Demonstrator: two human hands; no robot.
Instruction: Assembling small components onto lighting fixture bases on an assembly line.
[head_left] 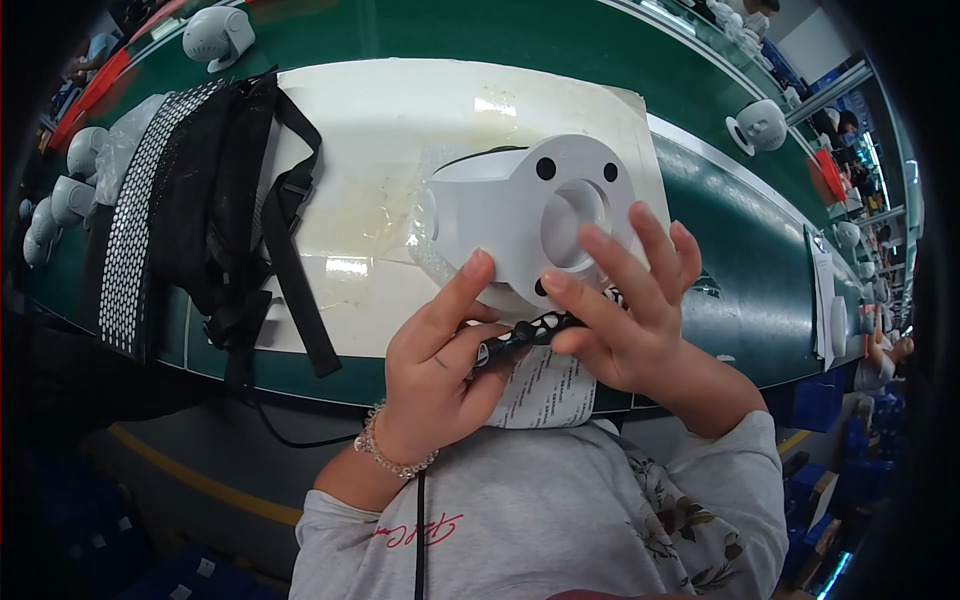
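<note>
A white rounded device (490,200) lies on its side, its round base with a central recess turned toward me. Black round pads (545,168) sit on the base's rim. My left hand (435,365) grips a curled black sheet with round holes (545,328) between thumb and fingers; its index fingertip rests against the device's body. Below hangs the sheet's printed white backing (550,390). My right hand (640,310) has its fingers spread over the base, one fingertip at a lower pad. Its thumb is close to the sheet's end.
Pale cardboard (370,120) with clear tape covers part of the green table (740,260). To the left lie a black strapped bag (235,180) and another perforated sheet (150,215). More white devices (218,38) stand around the table. A cable (290,437) hangs at the front edge.
</note>
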